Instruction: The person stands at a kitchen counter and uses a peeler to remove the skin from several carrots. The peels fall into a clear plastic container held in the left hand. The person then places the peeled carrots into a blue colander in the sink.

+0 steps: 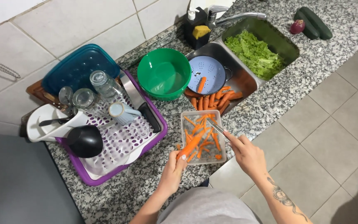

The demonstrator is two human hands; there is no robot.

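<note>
Hands [245, 155] around tapered carrot [190, 146], metal peeler [216, 126]

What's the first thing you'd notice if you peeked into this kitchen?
The bright orange carrot held in the left hand over a clear tub of peelings, with the right hand working a peeler on it. Behind, more carrots lie by a blue colander in the sink, next to green lettuce.

Speckled grey granite counter [154, 174] ran along the tiled wall. On it sat a purple dish rack tray [104, 172], a green bowl [164, 74], a clear plastic container [203, 137] of carrot peels, two dark cucumbers [313, 23] beside a red onion [298, 26], and a soap dispenser [193, 23].
</note>
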